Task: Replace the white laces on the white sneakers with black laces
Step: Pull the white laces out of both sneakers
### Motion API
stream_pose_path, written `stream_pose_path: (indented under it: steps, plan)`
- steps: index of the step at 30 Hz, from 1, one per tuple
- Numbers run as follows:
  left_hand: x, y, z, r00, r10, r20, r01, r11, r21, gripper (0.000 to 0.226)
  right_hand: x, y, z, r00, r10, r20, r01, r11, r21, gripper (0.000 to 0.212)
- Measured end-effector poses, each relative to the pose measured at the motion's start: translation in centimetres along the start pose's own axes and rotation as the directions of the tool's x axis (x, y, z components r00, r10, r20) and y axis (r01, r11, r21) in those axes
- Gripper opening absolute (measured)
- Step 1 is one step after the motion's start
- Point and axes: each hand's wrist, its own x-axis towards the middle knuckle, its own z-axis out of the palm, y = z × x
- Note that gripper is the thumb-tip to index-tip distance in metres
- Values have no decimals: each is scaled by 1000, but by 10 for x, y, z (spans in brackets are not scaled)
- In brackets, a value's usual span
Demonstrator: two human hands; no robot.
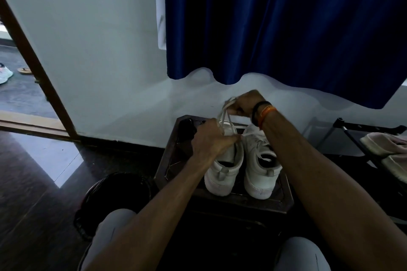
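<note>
Up high, right hand (243, 104) pinches white lace (223, 114); left hand (209, 138) grips sneaker (224, 160).

- The dark table (284, 199) is mostly taken up by two white sneakers (222, 167), heels toward the viewer, with only a narrow gap between them.
- At 10 o'clock from the sneakers, a dark object (186, 126) fills the table's far-left corner.
- At 12 o'clock, the wall (110, 72) stands close behind the table.
- At 8 o'clock, a black bin (114, 200) sits just beside the table.
- At 3 o'clock, a rack (352, 130) holding shoes stands near.
- Open floor (33, 182) lies at 9 o'clock.
</note>
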Motion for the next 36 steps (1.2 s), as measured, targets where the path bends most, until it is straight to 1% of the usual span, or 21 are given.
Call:
stream_pose_path:
  steps: [1, 2, 4, 5, 8, 10, 13, 14, 16, 18, 20, 23, 24, 26, 27, 29, 30, 31, 33, 34, 36]
  plan:
    - [0, 1, 0, 1000, 3, 6, -3, 1000, -6, 59, -2, -10, -2, 1000, -2, 1, 2, 991, 132, 10]
    - [1, 0, -1, 1000, -2, 7, 2, 1000, -8, 58, -4, -22, -3, 1000, -15, -5, 16, 969, 246, 8]
    - [2, -1, -1, 1000, 6, 0, -6, 1000, -2, 60, -15, -46, -8, 999, -41, -21, 46, 916, 398, 19]
    - [1, -2, -2, 1000, 12, -1, -12, 1000, -3, 58, -19, -57, -11, 997, -64, -40, 75, 899, 433, 22]
    - [-2, -4, -3, 1000, 27, -10, -27, 999, -18, 49, -25, -79, -18, 982, -152, -113, 188, 854, 485, 17]
    - [2, -7, -4, 999, 35, -3, -35, 999, -41, 49, -27, -87, -19, 976, -171, -136, 218, 812, 541, 16]
    - [14, -4, -9, 998, 46, 33, -43, 997, -68, 65, -32, -85, -11, 984, -166, -72, 177, 798, 577, 15]
    - [20, -2, -10, 997, 63, 41, -60, 996, -73, 67, -32, -80, -6, 987, -157, -38, 149, 797, 586, 15]
    - [31, 5, -11, 993, 87, 76, -81, 994, -78, 62, -33, -71, 3, 989, -146, 20, 104, 788, 607, 13]
    - [43, 10, -9, 986, 106, 127, -99, 993, -59, 52, -31, -64, 9, 988, -148, 50, 85, 779, 622, 11]
    - [52, 14, -9, 983, 116, 143, -106, 992, -73, 41, -29, -58, 12, 987, -149, 55, 83, 780, 621, 15]
    - [62, 17, -12, 984, 101, 146, -78, 984, -158, 25, -27, -48, 11, 984, -160, 81, 77, 783, 617, 10]
    - [64, 17, -13, 983, 81, 164, -48, 979, -198, 24, -26, -45, 9, 981, -161, 105, 60, 776, 627, 10]
    - [67, 14, -17, 980, 54, 191, 6, 954, -301, 28, -22, -36, 3, 977, -130, 168, -3, 783, 622, 11]
    - [68, 13, -18, 980, 49, 192, 21, 939, -344, 29, -20, -30, 0, 979, -87, 182, -34, 819, 573, 13]
    - [68, 13, -20, 984, 39, 172, 34, 914, -404, 25, -17, -16, -6, 992, 17, 128, -64, 925, 374, 18]
    - [69, 13, -21, 987, 31, 156, 41, 899, -437, 23, -16, -8, -7, 994, 56, 93, -80, 956, 283, 20]
    - [70, 13, -21, 989, 22, 144, 50, 878, -477, 21, -16, 0, -8, 992, 86, 87, -104, 967, 231, 22]
    - [72, 15, -22, 992, 11, 127, 58, 845, -531, 22, -22, 13, -7, 979, 118, 167, -150, 969, 197, 29]
    - [73, 16, -21, 992, 17, 126, 53, 842, -537, 23, -26, 17, -5, 970, 109, 218, -150, 972, 183, 30]
    - [74, 18, -20, 990, 44, 132, 33, 846, -532, 25, -32, 23, 0, 955, 62, 290, -104, 985, 134, 24]
